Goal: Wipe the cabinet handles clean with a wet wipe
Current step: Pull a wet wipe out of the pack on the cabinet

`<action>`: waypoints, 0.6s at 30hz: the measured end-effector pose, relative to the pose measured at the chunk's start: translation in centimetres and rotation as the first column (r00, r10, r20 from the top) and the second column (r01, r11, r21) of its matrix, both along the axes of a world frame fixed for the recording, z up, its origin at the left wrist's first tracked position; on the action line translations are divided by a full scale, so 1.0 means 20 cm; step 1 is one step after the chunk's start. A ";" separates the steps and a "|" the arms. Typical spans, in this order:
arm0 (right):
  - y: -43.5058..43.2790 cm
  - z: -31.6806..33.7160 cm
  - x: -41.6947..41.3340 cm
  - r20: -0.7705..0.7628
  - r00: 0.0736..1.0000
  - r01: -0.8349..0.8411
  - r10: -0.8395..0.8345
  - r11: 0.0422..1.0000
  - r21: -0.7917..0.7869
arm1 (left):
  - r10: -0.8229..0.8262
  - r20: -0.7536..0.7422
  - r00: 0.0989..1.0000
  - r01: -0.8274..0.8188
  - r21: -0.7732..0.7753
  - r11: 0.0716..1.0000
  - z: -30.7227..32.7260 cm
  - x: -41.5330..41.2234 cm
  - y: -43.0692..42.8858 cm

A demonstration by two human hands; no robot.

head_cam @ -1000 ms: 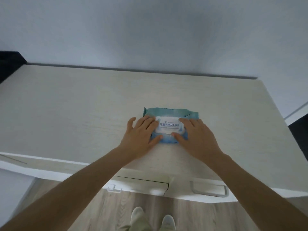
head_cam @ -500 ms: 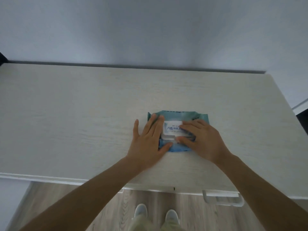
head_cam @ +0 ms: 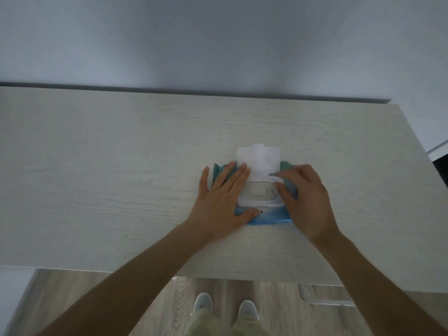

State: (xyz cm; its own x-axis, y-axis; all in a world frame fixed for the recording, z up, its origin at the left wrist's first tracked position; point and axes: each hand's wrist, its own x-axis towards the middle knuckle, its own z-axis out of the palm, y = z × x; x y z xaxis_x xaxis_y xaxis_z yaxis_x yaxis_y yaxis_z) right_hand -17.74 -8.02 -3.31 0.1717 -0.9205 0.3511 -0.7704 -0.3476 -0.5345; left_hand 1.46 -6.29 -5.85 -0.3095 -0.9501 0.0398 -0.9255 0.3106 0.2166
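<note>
A blue-green wet wipe pack (head_cam: 266, 218) lies flat on the pale wood cabinet top (head_cam: 109, 178). Its white plastic lid (head_cam: 259, 158) is flipped open away from me, baring the opening (head_cam: 258, 190). My left hand (head_cam: 221, 200) lies flat with spread fingers on the pack's left side, pressing it down. My right hand (head_cam: 305, 197) rests on the pack's right side, thumb and forefinger at the right edge of the opening. One cabinet handle (head_cam: 324, 297) shows below the front edge at lower right.
A grey wall rises behind the cabinet. The cabinet's right end (head_cam: 412, 146) lies close to my right hand. Below the front edge I see wood floor (head_cam: 121, 299) and my two shoes (head_cam: 225, 309).
The pack's white lid has been flipped open toward the wall. My head has moved over the cabinet top, so the drawer fronts have dropped out of view.
</note>
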 end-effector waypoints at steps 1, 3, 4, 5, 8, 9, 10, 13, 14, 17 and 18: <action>0.02 -0.02 -0.01 -0.044 0.999 -0.002 0.001 1.000 -0.023 | 0.005 -0.012 1.000 -0.005 0.002 1.000 0.00 0.00 0.00; 0.06 -0.05 0.00 -0.076 0.997 0.018 -0.019 1.000 -0.013 | 0.011 -0.038 0.999 -0.011 0.002 1.000 0.00 0.00 0.00; 0.07 -0.06 0.01 -0.070 0.997 0.041 -0.041 0.999 0.011 | 0.016 -0.051 0.999 -0.016 -0.003 1.000 -0.01 0.00 0.00; 0.07 -0.06 0.02 -0.064 0.996 0.069 -0.066 0.997 0.030 | 0.019 -0.061 0.998 -0.019 -0.010 1.000 -0.02 0.00 0.01; 0.06 -0.03 0.09 -0.092 0.978 0.199 -0.189 0.973 0.115 | 0.004 -0.067 0.998 -0.006 -0.028 1.000 -0.02 0.00 0.00; 0.05 -0.01 0.11 -0.120 0.967 0.241 -0.223 0.955 0.170 | 0.000 -0.060 0.998 -0.002 -0.029 1.000 -0.02 0.00 0.00; 0.04 0.00 0.13 -0.153 0.957 0.278 -0.248 0.935 0.222 | -0.004 -0.052 0.999 0.002 -0.028 1.000 -0.02 0.00 0.01; 0.01 0.03 0.16 -0.198 0.936 0.345 -0.291 0.871 0.350 | -0.007 -0.045 0.999 0.006 -0.037 0.999 -0.02 0.00 0.00; 0.00 0.03 0.16 -0.188 0.936 0.348 -0.297 0.855 0.384 | -0.005 -0.043 0.999 0.004 -0.030 1.000 -0.02 0.00 0.01; -0.02 0.04 0.18 0.005 0.951 0.264 -0.310 0.817 0.513 | 0.026 -0.041 0.999 -0.027 -0.013 1.000 -0.01 -0.02 0.00; -0.03 0.06 0.18 0.148 0.936 0.181 -0.319 0.797 0.577 | 0.049 -0.070 0.996 -0.052 -0.037 0.998 0.00 -0.03 0.00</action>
